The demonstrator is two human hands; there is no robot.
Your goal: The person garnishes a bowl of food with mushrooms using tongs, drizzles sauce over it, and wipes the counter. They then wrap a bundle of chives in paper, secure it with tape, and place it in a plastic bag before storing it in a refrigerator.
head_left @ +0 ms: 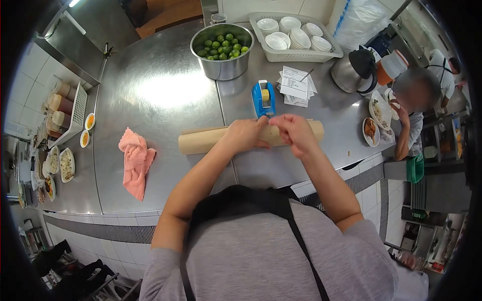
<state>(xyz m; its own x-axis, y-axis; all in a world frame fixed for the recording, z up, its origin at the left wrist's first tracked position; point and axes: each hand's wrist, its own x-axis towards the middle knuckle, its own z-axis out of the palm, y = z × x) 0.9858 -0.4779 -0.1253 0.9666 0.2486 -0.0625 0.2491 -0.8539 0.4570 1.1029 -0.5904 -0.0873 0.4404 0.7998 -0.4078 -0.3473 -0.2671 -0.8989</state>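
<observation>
A roll of brown paper (201,141) lies across the steel table in front of me. My left hand (246,134) is on the middle of the roll, its fingers over the top and its thumb on the near side. Close beside it, my right hand (293,133) is closed above the roll, fingers curled together; whatever is pinched there is too small to make out. The fingertips of both hands nearly meet. Just behind them stands a blue tape dispenser (262,103) with a yellowish roll of tape.
A steel pot of green limes (226,67) and a basket of white bowls (286,56) stand at the back. Printed slips (295,83) and a steel jug (351,70) are right of the dispenser. A pink cloth (135,163) lies left. Another person (415,125) is at the right.
</observation>
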